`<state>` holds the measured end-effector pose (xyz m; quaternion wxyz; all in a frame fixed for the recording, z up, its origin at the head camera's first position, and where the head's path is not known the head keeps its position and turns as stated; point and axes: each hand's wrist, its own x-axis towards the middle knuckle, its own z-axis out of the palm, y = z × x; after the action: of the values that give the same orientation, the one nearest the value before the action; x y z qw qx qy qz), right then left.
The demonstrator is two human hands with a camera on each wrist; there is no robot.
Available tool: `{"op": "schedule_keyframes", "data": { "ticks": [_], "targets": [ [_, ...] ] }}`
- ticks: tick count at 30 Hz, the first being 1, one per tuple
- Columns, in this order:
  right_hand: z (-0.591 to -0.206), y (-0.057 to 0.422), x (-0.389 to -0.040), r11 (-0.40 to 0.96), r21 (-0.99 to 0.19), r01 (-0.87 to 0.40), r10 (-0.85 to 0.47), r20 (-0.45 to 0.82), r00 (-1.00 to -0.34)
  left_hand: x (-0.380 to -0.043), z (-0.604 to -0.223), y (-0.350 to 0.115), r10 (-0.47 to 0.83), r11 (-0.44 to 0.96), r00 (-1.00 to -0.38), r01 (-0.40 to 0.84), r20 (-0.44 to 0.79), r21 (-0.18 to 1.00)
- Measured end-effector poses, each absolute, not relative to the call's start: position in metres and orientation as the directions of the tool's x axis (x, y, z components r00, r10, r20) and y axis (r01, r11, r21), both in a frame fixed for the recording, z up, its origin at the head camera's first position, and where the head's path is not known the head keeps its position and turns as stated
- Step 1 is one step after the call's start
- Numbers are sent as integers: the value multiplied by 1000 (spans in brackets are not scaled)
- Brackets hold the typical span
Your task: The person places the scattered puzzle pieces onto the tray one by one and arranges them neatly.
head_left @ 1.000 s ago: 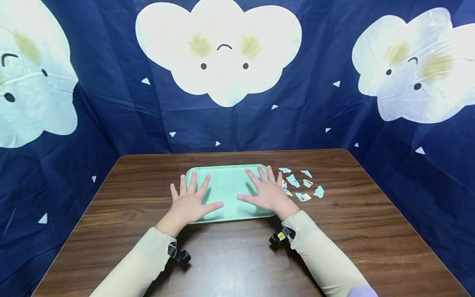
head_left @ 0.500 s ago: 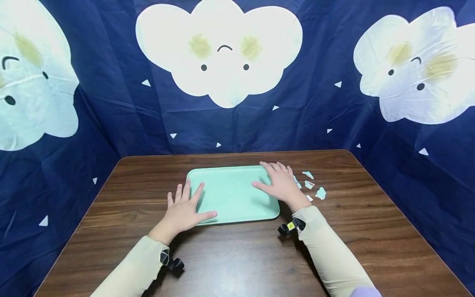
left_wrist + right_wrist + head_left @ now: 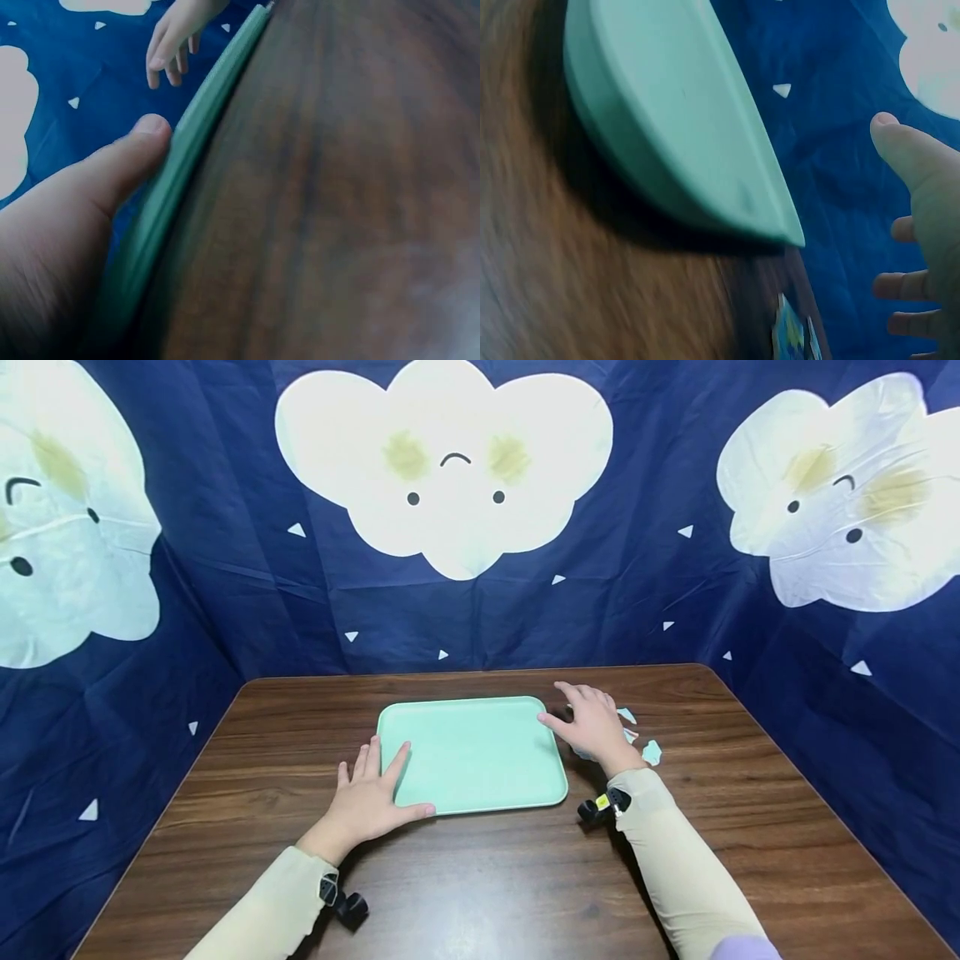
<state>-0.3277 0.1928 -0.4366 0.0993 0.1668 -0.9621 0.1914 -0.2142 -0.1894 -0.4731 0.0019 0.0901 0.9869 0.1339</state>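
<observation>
A mint-green rectangular tray (image 3: 472,760) lies on the table, its surface bare. My left hand (image 3: 364,808) is spread at the tray's near left corner, thumb along the front rim. In the left wrist view the thumb (image 3: 142,150) overlaps the tray's edge. Just past the tray's right side, my right hand (image 3: 597,728) hovers over small torn-looking flat pieces, fingers loosely extended and thumb apart, holding nothing. It hides several of these pieces; a light-blue piece (image 3: 652,752) shows to its right. Colourful printed pieces (image 3: 789,334) appear below the fingers in the right wrist view.
The brown wood-grain table (image 3: 480,877) reaches back to a dark blue cloth backdrop (image 3: 465,618) with white cloud prints and small triangles. Each wrist carries a small black camera, such as the left one (image 3: 350,910).
My right hand has moved right, off the tray and over the small pieces. My left hand has shifted slightly left and down toward the tray's near corner.
</observation>
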Motion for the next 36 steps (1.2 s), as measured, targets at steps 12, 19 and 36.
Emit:
{"op": "schedule_keyframes", "data": {
  "ticks": [12, 19, 36],
  "targets": [
    [-447, 219, -347, 893, -312, -325, -261, 232, -937, -213, -476, -192, 179, 956, -983, 185, 47, 229],
    [-456, 228, -356, 916, -299, -266, -219, 182, -959, -211, -478, -198, 194, 957, -980, 200, 50, 212],
    [-464, 237, -367, 952, -244, -185, -157, 128, -979, -210, -487, -205, 212, 947, -969, 236, 127, 218]
  ]
}}
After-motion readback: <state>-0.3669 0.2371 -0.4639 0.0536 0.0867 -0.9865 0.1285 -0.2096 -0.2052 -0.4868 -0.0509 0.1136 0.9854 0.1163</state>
